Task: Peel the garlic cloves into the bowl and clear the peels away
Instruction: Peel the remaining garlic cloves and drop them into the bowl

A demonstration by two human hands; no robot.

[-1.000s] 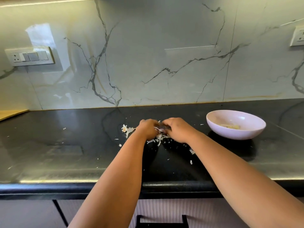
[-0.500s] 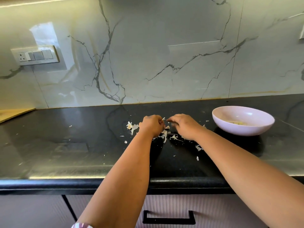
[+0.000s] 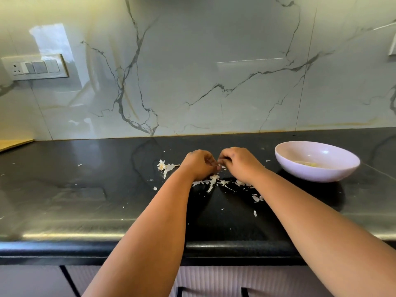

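Lying beneath both hands (image 3: 218, 165): peels (image 3: 212, 182)

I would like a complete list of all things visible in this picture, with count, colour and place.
bowl: one, pale lilac, on countertop, right
peeled garlic: few pieces, yellowish, inside bowl
garlic peels: many scraps, white, scattered on countertop around the hands
countertop: one, black, across the middle
backsplash: one, white marble with grey veins, behind
switch panel: one, white-grey, wall left
drawer handle: one, black, bottom
left hand: curled, pinching something small
right hand: curled, pinching it too
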